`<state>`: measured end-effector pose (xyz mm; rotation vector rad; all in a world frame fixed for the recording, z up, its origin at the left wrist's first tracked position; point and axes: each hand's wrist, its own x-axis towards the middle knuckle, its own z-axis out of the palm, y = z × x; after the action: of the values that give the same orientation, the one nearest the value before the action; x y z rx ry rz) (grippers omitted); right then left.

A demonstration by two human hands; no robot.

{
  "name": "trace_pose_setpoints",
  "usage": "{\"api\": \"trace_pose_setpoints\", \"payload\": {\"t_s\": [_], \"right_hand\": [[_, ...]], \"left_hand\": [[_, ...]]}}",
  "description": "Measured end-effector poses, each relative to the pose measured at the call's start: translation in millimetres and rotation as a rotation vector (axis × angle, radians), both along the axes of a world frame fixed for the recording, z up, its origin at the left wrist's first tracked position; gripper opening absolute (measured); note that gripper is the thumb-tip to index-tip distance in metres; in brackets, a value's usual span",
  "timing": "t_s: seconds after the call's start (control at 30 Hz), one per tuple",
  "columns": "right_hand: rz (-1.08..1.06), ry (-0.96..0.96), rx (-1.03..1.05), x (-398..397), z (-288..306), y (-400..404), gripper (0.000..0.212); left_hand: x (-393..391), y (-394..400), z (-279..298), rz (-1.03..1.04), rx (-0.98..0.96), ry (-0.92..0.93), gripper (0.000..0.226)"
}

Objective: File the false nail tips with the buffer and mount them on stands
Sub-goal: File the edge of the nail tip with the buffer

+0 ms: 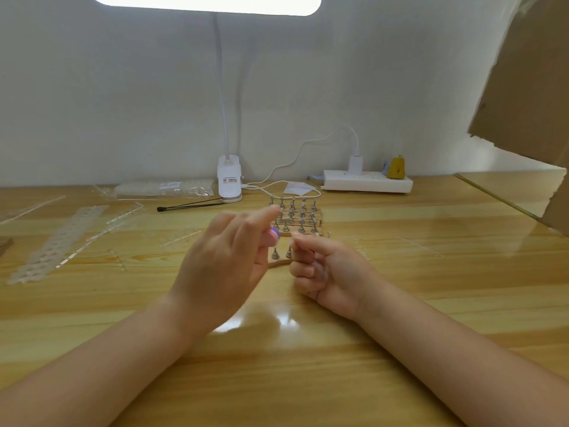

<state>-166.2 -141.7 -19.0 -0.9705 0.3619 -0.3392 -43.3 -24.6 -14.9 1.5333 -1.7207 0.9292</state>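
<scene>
We see the left hand (228, 266) gripping the buffer (274, 237), its pink-and-purple end aimed right at the right hand (326, 269), whose pinched fingertips (297, 241) seem to hold a nail tip, too small to confirm. The two grips nearly meet above the tabletop (400, 303), stands (297, 215) just behind

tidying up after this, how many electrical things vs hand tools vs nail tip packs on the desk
Electrical: 2, the clip lamp and the power strip
Hand tools: 2, the buffer in the left hand, the tweezers
Nail tip packs: 2, the bag and the strip
Total: 6
</scene>
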Motion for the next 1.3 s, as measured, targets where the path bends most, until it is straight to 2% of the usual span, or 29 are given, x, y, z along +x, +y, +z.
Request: {"api": "trace_pose_setpoints", "payload": {"t_s": [0.1, 0.13, 0.2, 0.27, 0.43, 0.57, 0.7, 0.8, 0.87, 0.97, 1.1, 1.23, 1.3], "right_hand": [[0.028, -0.001, -0.094, -0.7, -0.6, 1.5, 0.026], [0.046, -0.003, -0.112, -1.0, 0.2, 2.2, 0.022], [0.048, -0.001, -0.075, -1.2, 1.3, 1.6, 0.010], [0.030, 0.000, -0.038, -0.9, 0.3, 0.6, 0.010], [0.066, -0.021, -0.113, -1.5, 0.4, 1.2, 0.003], [0.065, -0.015, -0.067, -2.1, 1.4, 1.2, 0.007], [0.064, 0.005, -0.096, -0.8, -1.2, -0.1, 0.009], [0.048, -0.011, -0.049, -1.1, -1.1, -1.2, 0.010], [0.032, -0.036, -0.043, -0.2, -1.6, -0.3, 0.008], [0.022, -0.076, -0.057, 0.7, -2.8, 0.9, 0.005], [0.006, -0.093, -0.046, -0.6, -2.0, 1.0, 0.010], [0.007, -0.094, -0.069, -0.6, -2.4, 1.7, 0.011], [0.001, -0.100, -0.055, -0.4, -2.4, 1.6, 0.011]], "left_hand": [[-10.1, -3.8, -4.4, -0.102, -0.008, -0.155, 0.053], [-10.2, -4.4, -5.5, -0.106, 0.003, -0.177, 0.052], [-1.8, -3.1, -3.9, -0.049, 0.016, -0.122, 0.053], [3.6, -0.7, -1.0, -0.018, 0.004, -0.029, 0.055], [-8.7, -3.4, -5.9, -0.180, 0.057, -0.057, 0.044], [3.2, -1.2, -5.1, -0.082, -0.001, 0.150, 0.060], [-8.1, -2.2, -7.8, -0.246, 0.007, 0.175, 0.052], [-5.0, -2.2, -11.8, -0.157, 0.059, 0.206, 0.053], [-2.2, -1.6, -10.8, -0.162, 0.033, 0.319, 0.050], [-8.2, -2.4, -7.7, -0.305, -0.013, 0.482, 0.041], [-9.0, -1.6, -13.0, -0.242, 0.069, 0.523, 0.037], [-6.9, -2.1, -9.4, -0.316, -0.015, 0.595, 0.045], [-8.0, -2.5, -12.1, -0.269, 0.054, 0.551, 0.039]]}}
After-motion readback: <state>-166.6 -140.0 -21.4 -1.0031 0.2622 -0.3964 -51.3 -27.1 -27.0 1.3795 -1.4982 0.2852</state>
